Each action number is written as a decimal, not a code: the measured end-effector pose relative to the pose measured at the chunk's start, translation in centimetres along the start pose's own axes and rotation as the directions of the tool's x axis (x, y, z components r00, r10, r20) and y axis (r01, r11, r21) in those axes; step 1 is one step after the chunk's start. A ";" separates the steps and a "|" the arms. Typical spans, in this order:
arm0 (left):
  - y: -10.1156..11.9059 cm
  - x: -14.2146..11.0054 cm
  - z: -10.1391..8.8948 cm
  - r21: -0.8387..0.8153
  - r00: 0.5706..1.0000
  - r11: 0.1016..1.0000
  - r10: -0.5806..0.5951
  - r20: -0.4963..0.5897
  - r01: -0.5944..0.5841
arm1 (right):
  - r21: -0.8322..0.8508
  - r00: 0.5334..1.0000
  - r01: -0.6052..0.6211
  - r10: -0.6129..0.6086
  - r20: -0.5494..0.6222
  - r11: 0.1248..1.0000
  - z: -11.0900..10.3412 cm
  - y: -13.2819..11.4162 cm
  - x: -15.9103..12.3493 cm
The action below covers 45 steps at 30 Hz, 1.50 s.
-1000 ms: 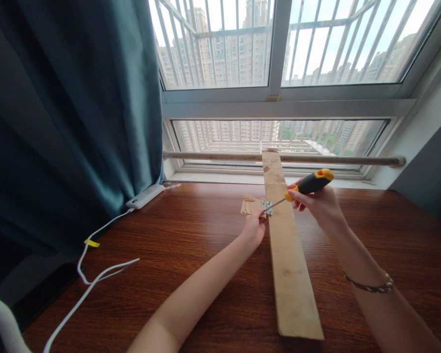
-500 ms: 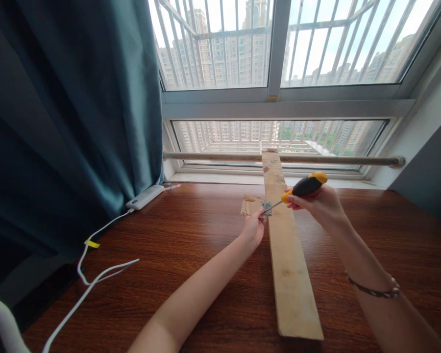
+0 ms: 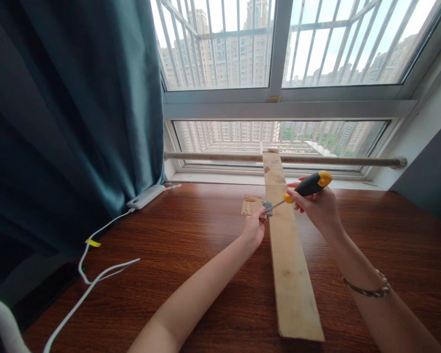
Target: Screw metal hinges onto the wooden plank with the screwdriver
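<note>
A long pale wooden plank (image 3: 288, 255) lies lengthwise on the dark wooden table (image 3: 191, 274), its far end on the window sill. A small metal hinge (image 3: 267, 206) sits at the plank's left edge, joined to a small wood piece (image 3: 250, 204). My right hand (image 3: 318, 208) is closed round the black and yellow handle of a screwdriver (image 3: 304, 189), whose tip rests on the hinge. My left hand (image 3: 255, 229) is closed in a pinch at the hinge, against the plank's left edge; what the fingers hold is too small to see.
A teal curtain (image 3: 73, 113) hangs at the left. A white power strip (image 3: 145, 196) and its white cable (image 3: 95, 274) lie at the table's left. A metal rail (image 3: 220, 157) runs across the lower window behind the table.
The screwdriver handle dipped slightly, then rose and shifted a little to the right, with its tip staying on the hinge. My left hand has kept its place.
</note>
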<state>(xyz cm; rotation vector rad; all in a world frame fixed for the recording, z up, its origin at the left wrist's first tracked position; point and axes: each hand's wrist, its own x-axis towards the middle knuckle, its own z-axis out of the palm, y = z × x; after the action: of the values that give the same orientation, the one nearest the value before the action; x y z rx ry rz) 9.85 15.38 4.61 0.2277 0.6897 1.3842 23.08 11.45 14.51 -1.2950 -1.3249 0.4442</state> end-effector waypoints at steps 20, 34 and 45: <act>-0.1 0.0 -0.2 0.134 0.998 0.990 -0.045 -0.052 0.052 | -0.139 0.998 0.068 -0.066 0.021 0.988 -1.0 0.3 0.2; -0.1 -0.1 -0.2 0.134 0.999 0.991 -0.007 -0.048 0.013 | 0.259 0.979 -0.135 0.088 0.184 0.956 -1.4 -0.9 0.4; -0.2 0.2 -0.5 0.098 0.999 0.995 -0.003 -0.042 0.007 | 0.160 0.974 -0.018 0.053 -0.220 0.987 -1.5 -0.5 1.0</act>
<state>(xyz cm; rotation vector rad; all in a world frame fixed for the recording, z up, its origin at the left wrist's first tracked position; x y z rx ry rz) 9.80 15.41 4.05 0.2750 0.7935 1.3547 24.48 11.53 15.74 -1.2013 -1.0588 0.4065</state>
